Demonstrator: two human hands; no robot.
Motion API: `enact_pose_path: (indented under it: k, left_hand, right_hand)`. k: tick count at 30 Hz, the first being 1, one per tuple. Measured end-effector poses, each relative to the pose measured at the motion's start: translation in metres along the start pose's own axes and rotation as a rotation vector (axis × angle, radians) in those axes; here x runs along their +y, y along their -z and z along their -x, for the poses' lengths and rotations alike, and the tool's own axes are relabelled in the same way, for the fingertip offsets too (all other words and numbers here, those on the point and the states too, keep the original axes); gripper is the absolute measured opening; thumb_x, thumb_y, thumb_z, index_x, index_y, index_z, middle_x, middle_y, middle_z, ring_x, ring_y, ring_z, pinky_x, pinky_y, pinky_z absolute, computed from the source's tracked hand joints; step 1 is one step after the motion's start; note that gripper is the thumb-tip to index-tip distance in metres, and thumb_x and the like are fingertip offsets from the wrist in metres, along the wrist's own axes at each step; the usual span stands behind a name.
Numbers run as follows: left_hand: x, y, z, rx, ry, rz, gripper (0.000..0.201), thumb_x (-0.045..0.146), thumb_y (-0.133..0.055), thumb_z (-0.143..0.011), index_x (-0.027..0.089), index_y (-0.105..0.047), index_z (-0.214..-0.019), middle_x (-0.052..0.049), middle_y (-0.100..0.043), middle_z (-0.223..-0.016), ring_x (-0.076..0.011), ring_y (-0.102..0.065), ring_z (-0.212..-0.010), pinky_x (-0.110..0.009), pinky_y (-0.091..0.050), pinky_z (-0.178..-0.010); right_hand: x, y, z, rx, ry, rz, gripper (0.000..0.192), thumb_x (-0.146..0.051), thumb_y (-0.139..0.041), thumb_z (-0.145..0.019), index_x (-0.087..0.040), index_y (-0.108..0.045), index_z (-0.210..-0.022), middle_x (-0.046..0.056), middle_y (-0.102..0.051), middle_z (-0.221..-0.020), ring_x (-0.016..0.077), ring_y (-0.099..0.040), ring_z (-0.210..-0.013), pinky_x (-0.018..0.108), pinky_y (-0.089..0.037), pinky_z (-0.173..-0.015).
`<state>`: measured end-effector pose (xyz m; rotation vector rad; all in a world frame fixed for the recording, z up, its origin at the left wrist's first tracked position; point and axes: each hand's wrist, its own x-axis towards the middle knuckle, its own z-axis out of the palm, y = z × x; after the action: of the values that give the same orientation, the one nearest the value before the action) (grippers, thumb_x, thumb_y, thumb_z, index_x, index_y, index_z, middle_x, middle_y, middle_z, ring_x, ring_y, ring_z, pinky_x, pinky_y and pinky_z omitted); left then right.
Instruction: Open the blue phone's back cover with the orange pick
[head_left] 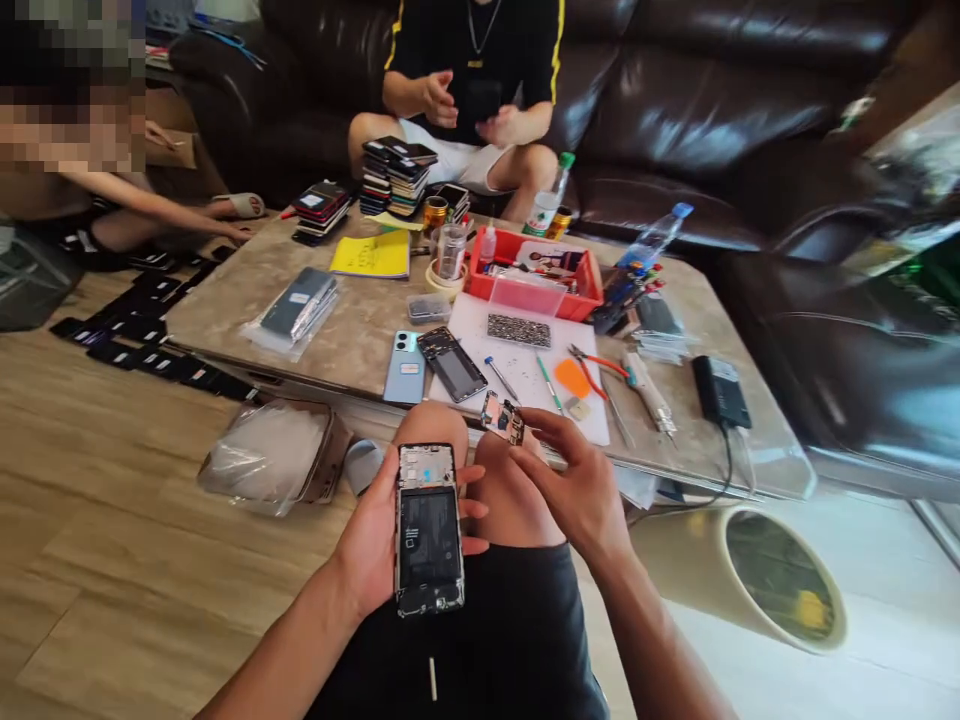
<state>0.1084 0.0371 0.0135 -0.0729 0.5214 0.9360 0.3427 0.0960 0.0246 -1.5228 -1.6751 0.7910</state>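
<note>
My left hand (375, 530) is wrapped round an opened phone (429, 535), its dark battery and bare metal frame facing up above my lap. Between thumb and fingers, my right hand (574, 475) pinches a small phone circuit board (502, 418) near the table's front edge. Beyond it on a white mat (517, 385) lie a removed phone housing (452, 363), a screwdriver (501, 378), a green tweezer-like tool (549, 384) and an orange pick (573, 378). A light-blue phone (405, 367) is beside the housing. On my shorts rests a thin white stick (433, 679).
A red bin (536, 275), orange-handled pliers (598, 365), bottles and a black power adapter (720, 390) stand on the table (247, 310). Stacked phones (397, 178) are at the back. Two other people sit nearby. A cardboard box (322, 455) and a waste bin (720, 570) are on the floor.
</note>
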Motion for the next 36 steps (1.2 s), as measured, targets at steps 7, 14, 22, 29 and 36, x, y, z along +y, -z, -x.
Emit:
enact_pose_path:
  k: [7,14,22,29,36]
  left_hand:
    - [0.0,0.011,-0.003,-0.021,0.045,0.007,0.084,0.072,-0.035,-0.11,0.002,-0.076,-0.133,-0.027,-0.083,-0.115,-0.0362,-0.083,-0.104,-0.058,-0.066,-0.098]
    - [0.001,0.009,-0.005,-0.015,0.068,0.009,0.083,0.071,-0.033,-0.111,0.003,-0.075,-0.133,-0.026,-0.084,-0.111,-0.0361,-0.083,-0.101,-0.058,-0.067,-0.092]
    - [0.0,0.017,-0.005,-0.008,0.076,0.092,0.071,0.067,-0.046,-0.11,0.008,-0.073,-0.14,-0.022,-0.083,-0.121,-0.0342,-0.082,-0.102,-0.059,-0.066,-0.097]
    - [0.001,0.014,-0.004,0.006,0.086,0.077,0.071,0.065,-0.04,-0.112,0.007,-0.074,-0.136,-0.02,-0.084,-0.111,-0.0327,-0.083,-0.095,-0.055,-0.066,-0.096]
    - [-0.001,0.008,-0.007,0.0,0.066,0.136,0.072,0.064,-0.036,-0.113,0.008,-0.077,-0.13,-0.021,-0.083,-0.119,-0.0298,-0.083,-0.098,-0.055,-0.067,-0.095]
  right_hand:
    - [-0.015,-0.023,0.011,-0.187,0.299,0.071,0.029,-0.031,-0.077,-0.099,-0.03,-0.074,-0.128,0.005,-0.081,-0.128,0.0295,-0.074,-0.122,0.047,-0.058,-0.108]
    - [-0.017,-0.036,0.003,-0.18,0.377,0.131,0.025,-0.028,-0.072,-0.104,-0.029,-0.071,-0.129,0.005,-0.081,-0.131,0.0286,-0.074,-0.122,0.048,-0.054,-0.107]
    - [-0.014,-0.039,0.007,-0.266,0.433,0.098,0.031,-0.029,-0.08,-0.101,-0.027,-0.071,-0.13,0.006,-0.082,-0.125,0.0287,-0.077,-0.116,0.047,-0.059,-0.105]
    - [-0.013,-0.04,0.011,-0.314,0.331,0.029,0.036,-0.022,-0.078,-0.1,-0.028,-0.071,-0.135,0.007,-0.08,-0.137,0.0281,-0.076,-0.127,0.047,-0.063,-0.108]
    - [-0.016,-0.039,0.01,-0.325,0.3,-0.034,0.035,-0.022,-0.081,-0.098,-0.028,-0.076,-0.132,0.007,-0.075,-0.147,0.0265,-0.071,-0.137,0.045,-0.06,-0.116]
